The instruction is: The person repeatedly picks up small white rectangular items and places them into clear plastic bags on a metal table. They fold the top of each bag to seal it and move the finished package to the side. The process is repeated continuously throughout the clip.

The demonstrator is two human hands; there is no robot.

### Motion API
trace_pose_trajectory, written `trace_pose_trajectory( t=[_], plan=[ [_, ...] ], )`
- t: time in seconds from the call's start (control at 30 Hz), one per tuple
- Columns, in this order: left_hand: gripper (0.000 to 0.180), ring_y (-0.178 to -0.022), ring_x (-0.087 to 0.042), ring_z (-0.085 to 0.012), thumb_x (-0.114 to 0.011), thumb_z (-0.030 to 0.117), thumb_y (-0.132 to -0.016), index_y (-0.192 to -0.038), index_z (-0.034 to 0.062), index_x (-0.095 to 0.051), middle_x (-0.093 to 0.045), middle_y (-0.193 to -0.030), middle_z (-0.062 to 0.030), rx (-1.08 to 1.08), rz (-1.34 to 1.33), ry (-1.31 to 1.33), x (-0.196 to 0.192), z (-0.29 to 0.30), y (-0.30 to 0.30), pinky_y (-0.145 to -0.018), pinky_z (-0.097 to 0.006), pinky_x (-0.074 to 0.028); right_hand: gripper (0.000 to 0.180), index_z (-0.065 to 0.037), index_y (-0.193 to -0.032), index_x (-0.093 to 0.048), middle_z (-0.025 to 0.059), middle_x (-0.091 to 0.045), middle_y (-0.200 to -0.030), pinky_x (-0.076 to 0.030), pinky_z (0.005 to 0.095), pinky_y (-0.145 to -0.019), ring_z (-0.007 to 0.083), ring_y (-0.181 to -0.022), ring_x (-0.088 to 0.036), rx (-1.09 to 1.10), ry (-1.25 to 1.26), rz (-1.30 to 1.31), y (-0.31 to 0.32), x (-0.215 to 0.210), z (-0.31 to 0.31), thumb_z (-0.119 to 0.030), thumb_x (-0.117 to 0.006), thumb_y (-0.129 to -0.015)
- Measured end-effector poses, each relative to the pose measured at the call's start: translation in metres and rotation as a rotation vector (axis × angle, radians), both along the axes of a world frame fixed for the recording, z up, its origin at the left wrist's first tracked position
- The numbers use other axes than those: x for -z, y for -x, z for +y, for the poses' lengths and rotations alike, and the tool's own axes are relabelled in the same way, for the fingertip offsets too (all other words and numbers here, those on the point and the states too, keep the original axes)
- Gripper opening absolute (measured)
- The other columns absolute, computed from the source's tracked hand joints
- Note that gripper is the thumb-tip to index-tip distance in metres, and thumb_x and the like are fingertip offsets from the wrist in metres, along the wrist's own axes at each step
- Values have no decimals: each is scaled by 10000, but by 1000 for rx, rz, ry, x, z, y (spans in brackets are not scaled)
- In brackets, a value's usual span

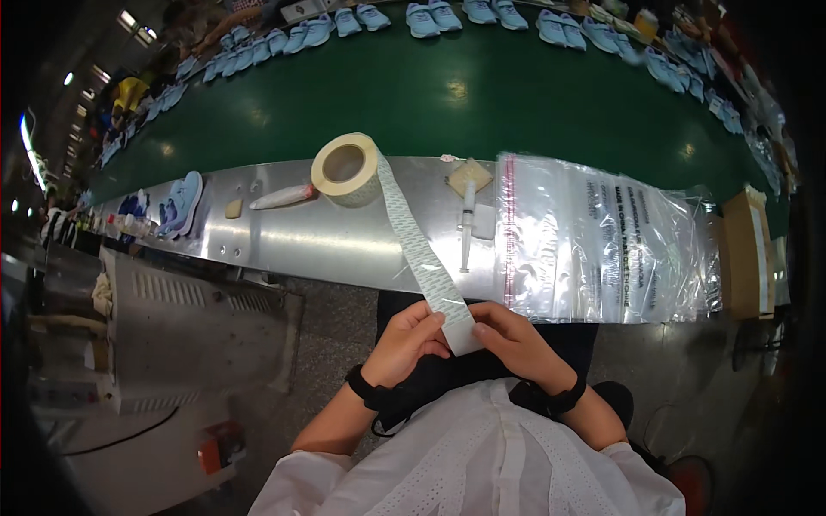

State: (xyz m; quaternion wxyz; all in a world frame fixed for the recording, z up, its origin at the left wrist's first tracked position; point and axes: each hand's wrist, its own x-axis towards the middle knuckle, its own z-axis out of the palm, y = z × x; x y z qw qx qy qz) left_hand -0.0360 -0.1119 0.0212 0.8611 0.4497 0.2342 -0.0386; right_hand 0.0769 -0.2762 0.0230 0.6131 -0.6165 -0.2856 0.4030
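Observation:
A long white strip of printed labels runs from a label roll on the metal ledge down toward my lap. My left hand pinches the strip's left edge near its loose end, thumb on top. On the opposite edge, my right hand grips the same end between thumb and fingers. The underside of the strip and some fingertips are hidden. Both hands are in front of the ledge, over my dark lap.
On the metal ledge lie a syringe, a white tube with a red end, and a stack of clear plastic bags. A cardboard box stands at the right. Beyond, light-blue shoes line the green belt.

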Motion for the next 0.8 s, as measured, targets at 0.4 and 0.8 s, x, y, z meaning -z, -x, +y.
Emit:
trace_pose_trajectory(
  t=[0.4, 0.8],
  plan=[
    [233, -880, -587, -141, -613, 31, -830, -1061, 3, -598, -616, -1028, -106, -174, -159, -1062, -14, -23, -1, -733, -254, -470, 143, -2, -900, -630, 97, -628, -741, -441, 274, -573, 168, -608, -566, 0, 48, -283, -8, -5, 32, -116, -564, -844],
    [110, -771, -599, -164, -605, 25, -821, -913, -2, -658, -664, -852, -77, -393, -232, -1277, -17, 1, -22, -697, -288, -466, 239, -9, -819, -627, 139, -617, -724, -454, 368, -591, 292, -639, -589, 37, 278, -400, -18, -4, 19, -237, -571, -859]
  ],
)
